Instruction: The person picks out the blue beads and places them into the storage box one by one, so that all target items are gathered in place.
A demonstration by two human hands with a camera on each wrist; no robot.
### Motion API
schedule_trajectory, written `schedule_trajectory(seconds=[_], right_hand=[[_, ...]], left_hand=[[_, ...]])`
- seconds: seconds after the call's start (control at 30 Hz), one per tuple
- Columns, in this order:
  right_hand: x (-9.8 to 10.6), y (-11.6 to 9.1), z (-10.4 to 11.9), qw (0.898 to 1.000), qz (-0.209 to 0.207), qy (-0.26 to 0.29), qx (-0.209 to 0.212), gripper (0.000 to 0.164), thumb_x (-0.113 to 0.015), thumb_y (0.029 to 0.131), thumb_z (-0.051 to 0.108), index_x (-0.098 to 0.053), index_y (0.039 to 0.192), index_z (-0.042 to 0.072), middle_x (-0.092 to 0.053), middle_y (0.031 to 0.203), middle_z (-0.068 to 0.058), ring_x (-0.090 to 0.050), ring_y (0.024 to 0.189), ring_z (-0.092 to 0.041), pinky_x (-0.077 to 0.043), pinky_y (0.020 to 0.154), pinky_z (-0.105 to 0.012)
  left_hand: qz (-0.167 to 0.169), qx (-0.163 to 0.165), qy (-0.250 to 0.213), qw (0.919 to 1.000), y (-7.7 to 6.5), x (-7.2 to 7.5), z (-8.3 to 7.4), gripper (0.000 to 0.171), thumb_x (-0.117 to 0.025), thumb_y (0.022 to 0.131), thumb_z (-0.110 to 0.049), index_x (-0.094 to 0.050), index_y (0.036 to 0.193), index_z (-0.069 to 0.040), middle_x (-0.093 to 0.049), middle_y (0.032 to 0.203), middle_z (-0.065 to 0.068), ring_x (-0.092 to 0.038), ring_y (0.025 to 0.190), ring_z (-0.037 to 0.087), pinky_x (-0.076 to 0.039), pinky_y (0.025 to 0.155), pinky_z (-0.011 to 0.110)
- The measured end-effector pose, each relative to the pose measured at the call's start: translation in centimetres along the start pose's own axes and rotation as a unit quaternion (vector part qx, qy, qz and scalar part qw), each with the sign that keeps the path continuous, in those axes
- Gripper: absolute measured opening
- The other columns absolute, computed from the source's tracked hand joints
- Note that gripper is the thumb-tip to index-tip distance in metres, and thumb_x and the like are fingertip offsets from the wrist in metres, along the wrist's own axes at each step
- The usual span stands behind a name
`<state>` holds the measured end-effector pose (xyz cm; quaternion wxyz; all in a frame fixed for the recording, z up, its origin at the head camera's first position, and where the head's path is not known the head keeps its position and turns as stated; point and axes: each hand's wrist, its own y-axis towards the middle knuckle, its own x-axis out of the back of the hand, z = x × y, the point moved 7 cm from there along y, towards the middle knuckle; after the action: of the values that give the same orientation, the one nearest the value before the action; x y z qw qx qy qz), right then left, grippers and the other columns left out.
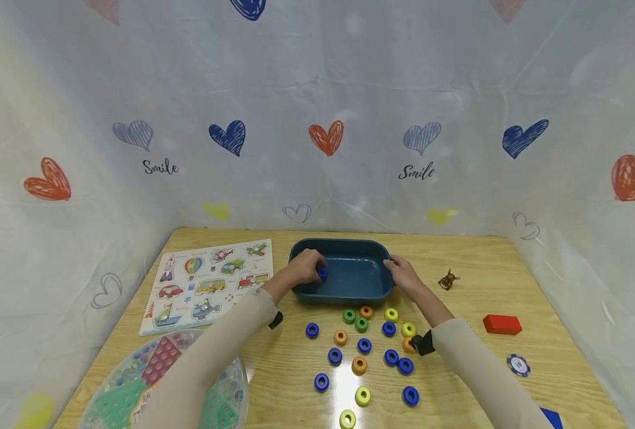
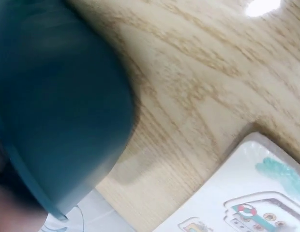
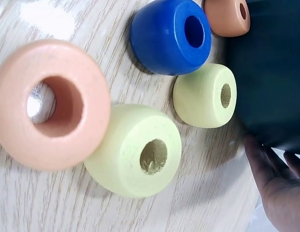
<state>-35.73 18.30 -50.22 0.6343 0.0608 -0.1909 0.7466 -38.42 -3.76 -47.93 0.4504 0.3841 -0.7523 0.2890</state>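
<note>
A dark teal rectangular bin (image 1: 353,275) stands at the back middle of the table. Inside its left end, my left hand (image 1: 306,266) pinches a blue ring-shaped bead (image 1: 322,273). At the opposite end, my right hand (image 1: 401,271) grips the bin's right rim; the right wrist view shows its fingers (image 3: 259,162) against the outer wall. In front of the bin lie several loose beads: blue (image 1: 364,345), orange (image 1: 359,365), green (image 1: 361,324) and yellow (image 1: 362,395). The left wrist view shows mainly the bin's outer wall (image 2: 67,96), with the hand mostly hidden.
On the left lie a vehicle picture puzzle board (image 1: 210,283) and a round clear container (image 1: 228,381) of small pieces. Toward the right are a small brown animal figure (image 1: 448,279), a red block (image 1: 502,324), a poker chip (image 1: 518,364) and a blue piece (image 1: 552,417).
</note>
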Motion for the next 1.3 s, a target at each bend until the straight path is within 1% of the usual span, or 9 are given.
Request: schedule_trajectory(seconds=[0.2, 0.37, 0.5, 0.6, 0.8, 0.93, 1.07, 1.2, 1.3], right_hand=[[0.0, -0.1, 0.2, 1.0, -0.001, -0.014, 0.016, 0.054, -0.034, 0.101, 0.029, -0.029, 0.139, -0.01, -0.03, 0.14, -0.029, -0.029, 0.128, -0.042, -0.031, 0.101, -0.051], [-0.1, 0.2, 0.0, 1.0, -0.001, -0.01, -0.001, 0.049, -0.033, 0.102, 0.021, -0.027, 0.14, -0.009, -0.028, 0.141, -0.028, -0.027, 0.129, -0.04, -0.028, 0.103, -0.051], [0.0, 0.4, 0.0, 1.0, -0.002, -0.016, -0.004, 0.048, -0.032, 0.102, 0.02, -0.026, 0.141, -0.009, -0.028, 0.142, -0.028, -0.027, 0.13, -0.04, -0.029, 0.103, -0.051], [0.1, 0.5, 0.1, 1.0, -0.005, -0.017, -0.004, 0.049, -0.032, 0.102, 0.02, -0.026, 0.14, -0.009, -0.028, 0.142, -0.028, -0.028, 0.129, -0.04, -0.029, 0.103, -0.051], [0.2, 0.4, -0.1, 1.0, 0.004, -0.008, -0.006, 0.049, -0.031, 0.102, 0.02, -0.023, 0.141, -0.009, -0.029, 0.139, -0.03, -0.034, 0.125, -0.041, -0.037, 0.097, -0.05], [0.1, 0.3, -0.2, 1.0, 0.005, -0.002, -0.009, 0.05, -0.031, 0.103, 0.021, -0.023, 0.142, -0.008, -0.03, 0.139, -0.029, -0.035, 0.125, -0.041, -0.038, 0.096, -0.05], [0.1, 0.2, 0.0, 1.0, 0.005, -0.007, -0.009, 0.05, -0.031, 0.103, 0.021, -0.023, 0.142, -0.009, -0.029, 0.14, -0.029, -0.033, 0.126, -0.041, -0.036, 0.098, -0.05], [0.2, 0.3, 0.0, 1.0, 0.005, -0.011, -0.008, 0.05, -0.03, 0.102, 0.021, -0.022, 0.141, -0.01, -0.028, 0.141, -0.029, -0.03, 0.127, -0.041, -0.034, 0.099, -0.051], [0.0, 0.3, -0.1, 1.0, 0.005, -0.008, -0.01, 0.05, -0.031, 0.102, 0.021, -0.023, 0.141, -0.009, -0.028, 0.14, -0.029, -0.031, 0.127, -0.041, -0.034, 0.099, -0.051]], left_hand=[[0.015, 0.008, 0.009, 0.9998, -0.3, -0.6, 0.4, 0.031, -0.079, 0.07, -0.002, -0.07, 0.099, -0.005, -0.065, 0.091, 0.004, -0.058, 0.082, 0.014, -0.05, 0.074, 0.029], [-0.016, -0.014, -0.01, 0.9997, -1.0, 0.6, -0.1, 0.034, -0.081, 0.068, -0.006, -0.069, 0.101, -0.003, -0.066, 0.094, 0.006, -0.06, 0.086, 0.018, -0.051, 0.075, 0.031], [-0.048, -0.034, -0.051, 0.997, -1.9, 1.8, -0.5, 0.037, -0.08, 0.071, -0.009, -0.068, 0.104, 0.0, -0.065, 0.096, 0.01, -0.06, 0.081, 0.018, -0.051, 0.071, 0.03], [-0.061, -0.044, -0.099, 0.9922, -2.7, 2.5, -0.7, 0.035, -0.079, 0.072, -0.009, -0.068, 0.104, 0.002, -0.065, 0.094, 0.012, -0.059, 0.073, 0.016, -0.05, 0.063, 0.028], [-0.068, -0.051, -0.172, 0.9815, -5.1, 2.8, -1.4, 0.033, -0.077, 0.076, -0.014, -0.068, 0.104, 0.0, -0.065, 0.087, 0.004, -0.058, 0.067, 0.011, -0.049, 0.059, 0.025], [-0.059, -0.077, -0.193, 0.9763, -7.4, 2.1, -2.5, 0.028, -0.077, 0.077, -0.014, -0.069, 0.101, -0.002, -0.063, 0.083, -0.002, -0.058, 0.068, 0.01, -0.051, 0.06, 0.026], [-0.059, -0.095, -0.21, 0.9713, -9.6, 0.9, -3.2, 0.024, -0.076, 0.076, -0.01, -0.07, 0.098, -0.003, -0.064, 0.082, 0.0, -0.058, 0.068, 0.01, -0.051, 0.06, 0.025], [-0.066, -0.105, -0.221, 0.9674, -11.0, -0.7, -3.3, 0.024, -0.076, 0.075, -0.006, -0.069, 0.097, 0.0, -0.064, 0.084, 0.007, -0.059, 0.071, 0.015, -0.051, 0.061, 0.025], [-0.068, -0.094, -0.229, 0.9664, -11.7, -1.9, -2.8, 0.029, -0.077, 0.073, -0.006, -0.068, 0.1, 0.001, -0.063, 0.085, 0.011, -0.059, 0.075, 0.021, -0.051, 0.061, 0.025]])
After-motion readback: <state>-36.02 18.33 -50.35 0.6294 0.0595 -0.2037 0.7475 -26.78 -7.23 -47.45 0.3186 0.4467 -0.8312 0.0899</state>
